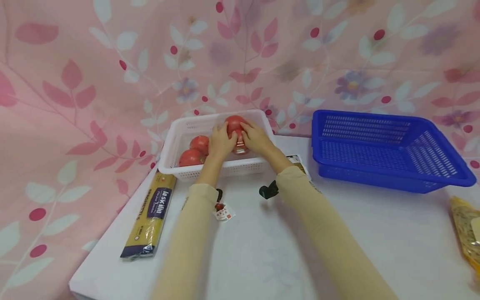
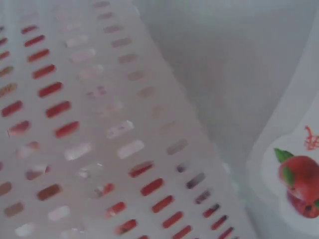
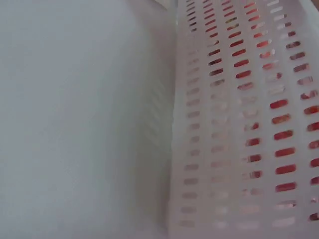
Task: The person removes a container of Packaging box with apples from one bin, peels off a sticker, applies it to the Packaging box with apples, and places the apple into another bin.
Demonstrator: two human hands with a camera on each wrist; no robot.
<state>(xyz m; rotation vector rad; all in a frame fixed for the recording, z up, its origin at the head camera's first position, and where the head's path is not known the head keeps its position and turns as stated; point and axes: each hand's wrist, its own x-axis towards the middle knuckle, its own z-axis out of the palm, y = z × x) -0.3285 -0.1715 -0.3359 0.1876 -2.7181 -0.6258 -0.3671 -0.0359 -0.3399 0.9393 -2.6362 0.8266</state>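
Observation:
Both hands reach into a white slotted basket (image 1: 240, 166) at the back of the table. From its left side my left hand (image 1: 221, 141) grips a red tomato (image 1: 235, 121), and my right hand (image 1: 257, 139) holds the same tomato from the right, thumbs close together. Below it, between the hands, shows a clear, red-topped item (image 1: 240, 146), partly hidden. Two more tomatoes (image 1: 192, 158) lie left of my left hand. Each wrist view looks at the basket's outer wall (image 2: 99, 124), with red behind the slots; the hands themselves are out of those views.
Right of the white basket stands a blue basket (image 1: 375, 166). A spaghetti packet (image 1: 150, 214) lies at the left edge. Beneath the left forearm is a small white packet with a fruit picture (image 1: 225, 213). A yellow bag (image 1: 466, 233) sits at far right; floral cloth (image 1: 240, 58) hangs behind.

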